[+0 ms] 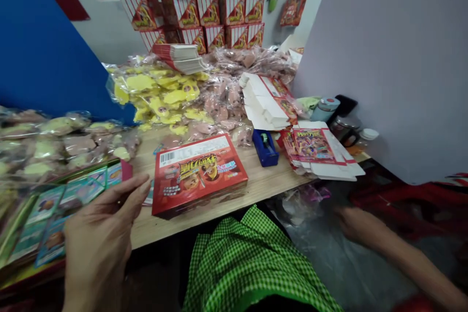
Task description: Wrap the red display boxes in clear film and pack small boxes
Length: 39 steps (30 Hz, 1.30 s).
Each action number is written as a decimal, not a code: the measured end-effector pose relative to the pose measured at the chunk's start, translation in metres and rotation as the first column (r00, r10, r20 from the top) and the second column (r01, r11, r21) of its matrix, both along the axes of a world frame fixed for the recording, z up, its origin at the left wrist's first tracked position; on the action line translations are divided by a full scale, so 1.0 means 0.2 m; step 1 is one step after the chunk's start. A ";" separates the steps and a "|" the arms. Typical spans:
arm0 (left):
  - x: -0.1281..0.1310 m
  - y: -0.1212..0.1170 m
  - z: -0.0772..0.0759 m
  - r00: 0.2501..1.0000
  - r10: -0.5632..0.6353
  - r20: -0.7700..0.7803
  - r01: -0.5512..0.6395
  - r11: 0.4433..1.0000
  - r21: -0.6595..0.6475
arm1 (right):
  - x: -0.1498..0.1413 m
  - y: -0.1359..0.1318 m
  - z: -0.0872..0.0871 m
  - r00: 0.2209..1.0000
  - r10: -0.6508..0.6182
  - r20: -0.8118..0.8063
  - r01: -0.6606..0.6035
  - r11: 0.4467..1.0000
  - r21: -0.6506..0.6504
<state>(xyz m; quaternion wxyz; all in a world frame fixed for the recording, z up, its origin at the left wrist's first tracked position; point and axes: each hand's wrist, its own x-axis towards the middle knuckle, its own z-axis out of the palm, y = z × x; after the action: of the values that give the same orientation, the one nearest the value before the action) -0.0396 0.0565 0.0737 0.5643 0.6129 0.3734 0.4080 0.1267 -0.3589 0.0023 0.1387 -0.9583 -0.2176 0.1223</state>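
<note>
My left hand (100,241) is at the lower left with thumb and index finger stretched out, their tips close to the left edge of a red printed box (199,175). The box lies closed on the wooden table, its barcode strip towards the back. Just beyond the thumb, a small part of a card (148,197) shows; whether the thumb touches it is unclear. Beneath and left of this hand is a tray of colourful cards (78,190). My right hand (356,222) is low at the right, off the table, smeared by motion; its fingers are unclear.
A blue tape dispenser (265,148) stands right of the box. Beside it lie red printed packets (312,145) on flat cartons (268,102). Bagged yellow figures (164,97) and pink ones (221,95) heap behind. Cups (325,107) stand at the right; stacked boxes (208,9) line the back.
</note>
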 end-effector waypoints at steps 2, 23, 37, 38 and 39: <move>-0.01 0.02 0.03 0.996 -0.032 -0.088 0.038 0.997 0.071 | 0.04 0.22 0.10 0.963 0.246 -0.105 -0.211 0.941 0.265; 0.05 0.23 -0.15 0.935 -0.268 -0.231 0.294 0.952 0.084 | 0.20 1.17 0.18 0.962 0.241 0.127 -0.270 0.772 0.576; 0.10 0.28 -0.22 0.985 -0.170 -0.038 0.162 0.972 -0.169 | 0.28 1.22 0.08 0.949 0.126 -0.290 0.130 0.681 0.721; 0.07 0.29 -0.23 0.989 -0.144 -0.014 0.139 0.974 -0.179 | 0.28 1.20 0.06 0.923 0.142 -0.359 0.188 0.647 0.739; 0.03 0.28 -0.25 0.993 -0.119 0.006 0.118 0.979 -0.167 | 0.28 1.16 0.04 0.898 0.167 -0.408 0.226 0.619 0.752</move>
<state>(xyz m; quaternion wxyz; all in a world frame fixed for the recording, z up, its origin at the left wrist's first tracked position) -0.0336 0.1123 0.0239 0.6362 0.5856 0.3703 0.3395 0.1819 -0.1265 0.0111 0.5898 -0.7505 -0.1953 0.2253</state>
